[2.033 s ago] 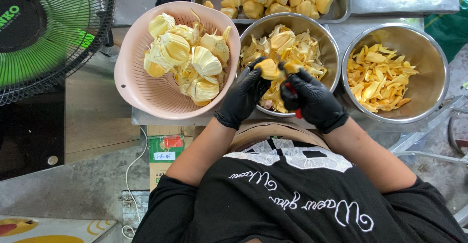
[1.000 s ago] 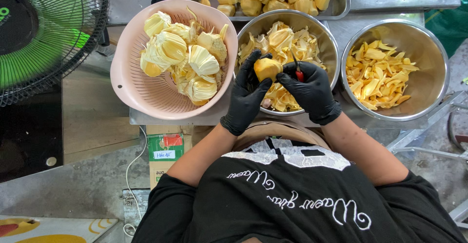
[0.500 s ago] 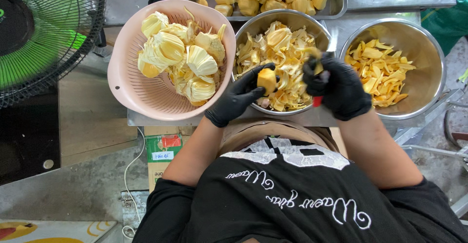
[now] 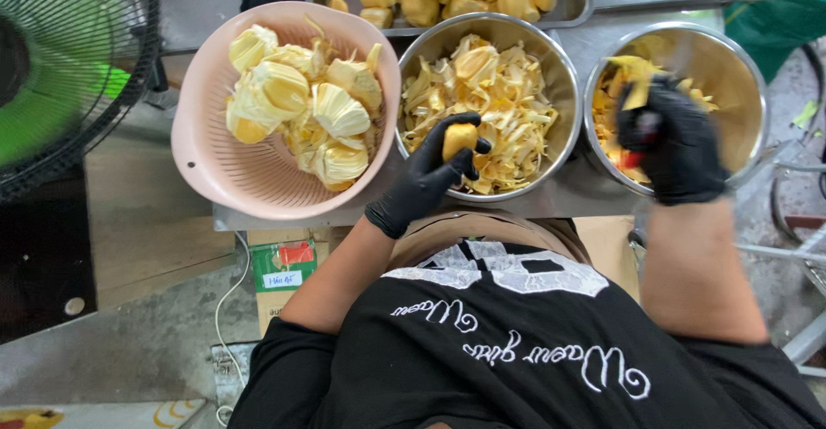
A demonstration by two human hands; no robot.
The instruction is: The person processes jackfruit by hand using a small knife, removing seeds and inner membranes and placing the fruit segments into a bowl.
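Round pink plastic colander [image 4: 225, 190] of pale yellow fruit pods, beside the left hand [image 4: 428, 177]. Black-gloved left hand, fingers curled around a smooth yellow fruit bulb [image 4: 459, 139], over the middle steel bowl [image 4: 557, 67] of fibrous strips. Black-gloved right hand [image 4: 673, 141], closed on a yellow strip [image 4: 637, 92] and a red-handled tool [image 4: 633, 157], over the right steel bowl [image 4: 742, 71].

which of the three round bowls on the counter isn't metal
The pink bowl on the left, a perforated plastic colander holding whole fruit pods. The middle bowl and right bowl are shiny steel.
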